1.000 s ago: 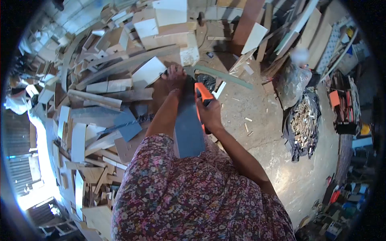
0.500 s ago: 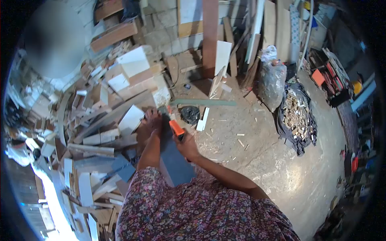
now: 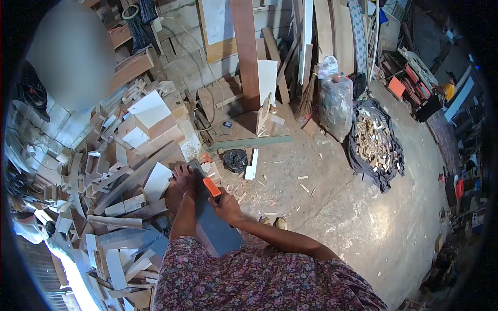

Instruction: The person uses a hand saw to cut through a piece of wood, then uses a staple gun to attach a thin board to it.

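My right hand (image 3: pixel 226 208) is closed around an orange-and-black tool (image 3: pixel 211 187) that points up and to the left; its working end is hard to make out. Under it slants a long blue-grey board (image 3: pixel 219 233), its near end hidden by the floral garment I wear. To the left of the tool, my left hand (image 3: pixel 183 179) rests on brown wood with its fingers spread. A white panel piece (image 3: pixel 157 179) lies beside the left hand's fingers.
A large heap of wood offcuts (image 3: pixel 122 202) fills the left. A black plastic bag (image 3: pixel 235 160) and a green strip (image 3: pixel 251 142) lie ahead. On the right stand a full clear sack (image 3: pixel 335 106) and a dark cloth of wood scraps (image 3: pixel 374 142). Tall boards (image 3: pixel 245 57) lean on the wall.
The whole view has shifted, so both hands and the floor objects appear lower and further left. Against each other, the hands and the orange-and-black tool have hardly moved.
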`<action>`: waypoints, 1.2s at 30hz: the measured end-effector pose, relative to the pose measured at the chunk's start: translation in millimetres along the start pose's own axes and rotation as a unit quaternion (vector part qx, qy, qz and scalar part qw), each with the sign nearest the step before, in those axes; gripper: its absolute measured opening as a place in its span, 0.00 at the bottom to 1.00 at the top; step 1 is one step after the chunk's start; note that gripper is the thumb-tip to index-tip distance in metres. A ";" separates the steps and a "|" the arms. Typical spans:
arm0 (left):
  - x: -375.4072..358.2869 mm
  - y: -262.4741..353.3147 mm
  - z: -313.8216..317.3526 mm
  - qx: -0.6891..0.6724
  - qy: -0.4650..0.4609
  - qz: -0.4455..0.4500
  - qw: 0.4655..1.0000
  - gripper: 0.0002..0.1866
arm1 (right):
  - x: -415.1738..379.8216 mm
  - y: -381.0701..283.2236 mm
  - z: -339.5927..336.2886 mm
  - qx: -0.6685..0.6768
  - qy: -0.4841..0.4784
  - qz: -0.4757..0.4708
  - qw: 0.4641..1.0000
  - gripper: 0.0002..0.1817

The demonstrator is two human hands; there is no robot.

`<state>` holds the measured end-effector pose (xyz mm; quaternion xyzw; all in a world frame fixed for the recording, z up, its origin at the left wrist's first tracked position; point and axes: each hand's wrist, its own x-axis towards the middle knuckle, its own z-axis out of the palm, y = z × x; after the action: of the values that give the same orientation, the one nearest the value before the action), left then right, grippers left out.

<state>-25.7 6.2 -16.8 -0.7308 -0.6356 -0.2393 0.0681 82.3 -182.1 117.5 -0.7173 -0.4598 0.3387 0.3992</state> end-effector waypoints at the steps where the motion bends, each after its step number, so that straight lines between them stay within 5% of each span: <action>1: 0.5 1.5 -2.9 0.006 -0.010 -0.005 1.000 0.16 | 1.0 2.6 0.8 -0.001 -0.004 0.000 1.000 0.18; 15: -4.0 15.8 -14.8 0.034 -0.038 -0.043 0.998 0.14 | 4.7 0.6 -17.0 0.096 -0.028 0.020 0.995 0.16; 36: -10.5 27.7 -12.4 0.054 -0.010 0.029 0.998 0.17 | -3.8 15.5 -15.4 0.094 0.000 0.013 0.995 0.16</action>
<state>-3.1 -13.3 -4.9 -0.7468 -0.6266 -0.1948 0.1083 100.2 -193.7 111.3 -0.6824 -0.4164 0.3859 0.4605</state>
